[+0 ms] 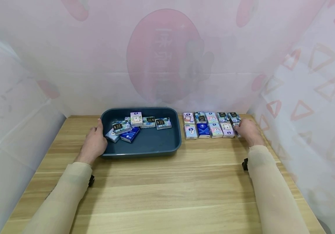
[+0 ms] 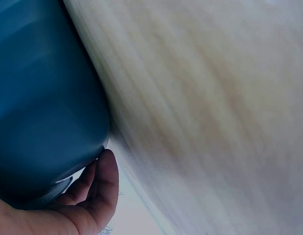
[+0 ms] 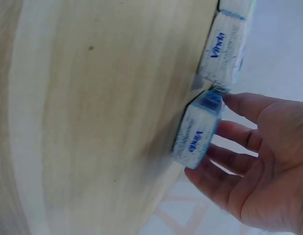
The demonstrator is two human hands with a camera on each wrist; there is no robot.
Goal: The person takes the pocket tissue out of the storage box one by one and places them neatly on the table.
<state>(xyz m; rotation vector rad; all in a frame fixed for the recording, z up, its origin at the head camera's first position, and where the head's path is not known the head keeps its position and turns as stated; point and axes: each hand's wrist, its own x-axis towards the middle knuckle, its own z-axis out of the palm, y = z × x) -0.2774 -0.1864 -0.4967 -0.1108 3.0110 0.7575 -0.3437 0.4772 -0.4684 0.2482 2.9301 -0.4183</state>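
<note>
A dark blue plastic tray (image 1: pixel 144 152) stands on the table with several tissue packs in it, among them a blue pack (image 1: pixel 130 135) and a pink-white pack (image 1: pixel 136 119). My left hand (image 1: pixel 94 143) holds the tray's left side, thumb along the rim; in the left wrist view its curled fingers (image 2: pixel 106 181) touch the tray's outer wall. To the tray's right, small tissue packs lie in two rows. At the right end of the front row, my right hand (image 1: pixel 248 130) pinches a Vinda tissue pack (image 3: pixel 196 134) between thumb and fingers, largely covering it in the head view.
Left of the right hand, the front row includes a blue pack (image 1: pixel 203 130) and a purple-white pack (image 1: pixel 227 130). Behind, the back row runs close to the printed curtain (image 1: pixel 223 94). Curtains also flank the wooden table (image 1: pixel 167 195) left and right.
</note>
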